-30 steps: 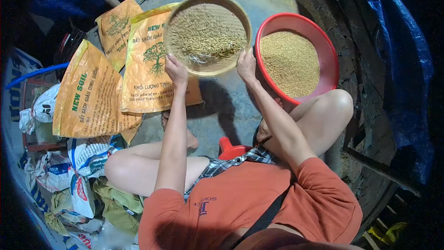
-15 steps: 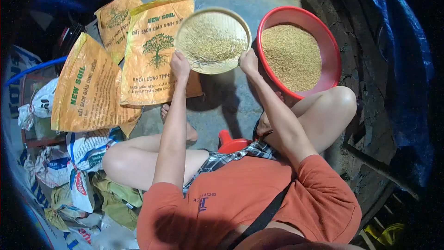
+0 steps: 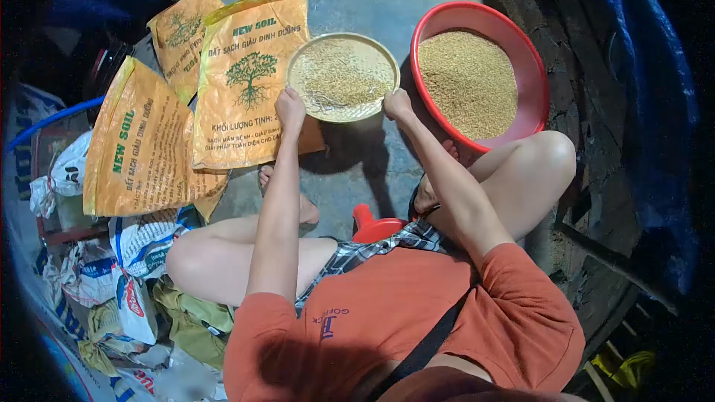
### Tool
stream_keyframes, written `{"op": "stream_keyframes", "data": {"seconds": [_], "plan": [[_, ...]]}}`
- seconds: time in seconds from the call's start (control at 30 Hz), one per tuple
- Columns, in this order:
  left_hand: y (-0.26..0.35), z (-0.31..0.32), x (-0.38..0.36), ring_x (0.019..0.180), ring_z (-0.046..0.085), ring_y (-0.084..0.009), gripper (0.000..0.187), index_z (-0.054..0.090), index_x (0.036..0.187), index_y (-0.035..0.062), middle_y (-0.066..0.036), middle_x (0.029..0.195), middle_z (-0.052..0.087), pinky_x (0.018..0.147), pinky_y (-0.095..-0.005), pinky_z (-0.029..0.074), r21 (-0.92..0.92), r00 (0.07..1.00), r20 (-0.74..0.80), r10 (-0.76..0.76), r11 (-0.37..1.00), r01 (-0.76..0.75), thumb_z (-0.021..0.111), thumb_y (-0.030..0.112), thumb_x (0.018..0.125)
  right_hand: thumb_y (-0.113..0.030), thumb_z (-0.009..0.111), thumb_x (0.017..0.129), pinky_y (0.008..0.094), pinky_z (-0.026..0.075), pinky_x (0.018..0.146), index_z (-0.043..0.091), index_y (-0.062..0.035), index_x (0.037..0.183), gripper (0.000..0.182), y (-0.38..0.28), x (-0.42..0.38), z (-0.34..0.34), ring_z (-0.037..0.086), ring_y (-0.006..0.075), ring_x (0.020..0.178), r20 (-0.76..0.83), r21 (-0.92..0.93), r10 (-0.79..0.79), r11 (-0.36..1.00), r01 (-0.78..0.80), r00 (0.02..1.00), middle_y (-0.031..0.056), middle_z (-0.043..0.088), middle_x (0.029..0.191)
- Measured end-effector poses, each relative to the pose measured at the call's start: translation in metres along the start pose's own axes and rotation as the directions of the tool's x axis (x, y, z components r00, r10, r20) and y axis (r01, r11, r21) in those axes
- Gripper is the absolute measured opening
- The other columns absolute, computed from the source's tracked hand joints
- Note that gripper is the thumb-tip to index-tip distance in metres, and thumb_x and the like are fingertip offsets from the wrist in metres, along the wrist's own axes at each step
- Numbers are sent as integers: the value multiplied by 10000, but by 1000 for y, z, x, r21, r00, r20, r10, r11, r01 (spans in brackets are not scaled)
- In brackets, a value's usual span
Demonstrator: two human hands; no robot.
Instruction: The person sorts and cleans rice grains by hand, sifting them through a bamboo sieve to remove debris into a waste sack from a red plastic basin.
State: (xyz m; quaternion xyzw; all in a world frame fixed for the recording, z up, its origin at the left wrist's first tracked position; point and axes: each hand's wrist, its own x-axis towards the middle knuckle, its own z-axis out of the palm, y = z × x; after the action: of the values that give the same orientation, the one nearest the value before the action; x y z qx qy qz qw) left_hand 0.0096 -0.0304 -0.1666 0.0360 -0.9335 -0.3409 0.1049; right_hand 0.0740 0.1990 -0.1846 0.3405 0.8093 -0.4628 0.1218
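1. The round woven tray (image 3: 376, 55), loaded with grain (image 3: 346, 83), is held above the concrete floor (image 3: 335, 186), beside the red basin (image 3: 533, 93).
2. Its near rim is clamped in the grip of the left hand (image 3: 291, 110) and right hand (image 3: 398, 104).
3. Grain could be spilled by uneven tilting or a slipped hold.
4. The floor is flanked by orange sacks (image 3: 249, 112) and blue tarpaulin (image 3: 655, 67).

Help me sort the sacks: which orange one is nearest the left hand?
The orange sack whose large dark-green tree print shows whole; the left hand overlaps its right edge in view.
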Motion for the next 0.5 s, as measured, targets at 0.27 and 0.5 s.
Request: {"op": "stream_keyframes", "data": {"seconds": [0.27, 0.5], "plan": [[41, -16, 30, 623, 493, -409, 335, 508, 706, -33, -245, 643, 512, 556, -452, 371, -120, 976, -160, 148, 979, -168, 325, 220, 829, -161, 384, 744, 402, 414, 535, 503, 69, 784, 263, -12, 19, 2, 552, 337, 625, -376, 9, -254, 961, 278, 891, 230, 541, 661], [-7, 9, 10, 646, 501, -408, 343, 519, 721, -48, -247, 672, 527, 588, -455, 375, -22, 990, -63, 123, 992, -125, 339, 228, 814, -135, 393, 715, 338, 383, 370, 535, 70, 760, 253, 9, -3, 13, 523, 220, 430, 18, 192, 60, 979, -62, 998, 163, 529, 564]]}}
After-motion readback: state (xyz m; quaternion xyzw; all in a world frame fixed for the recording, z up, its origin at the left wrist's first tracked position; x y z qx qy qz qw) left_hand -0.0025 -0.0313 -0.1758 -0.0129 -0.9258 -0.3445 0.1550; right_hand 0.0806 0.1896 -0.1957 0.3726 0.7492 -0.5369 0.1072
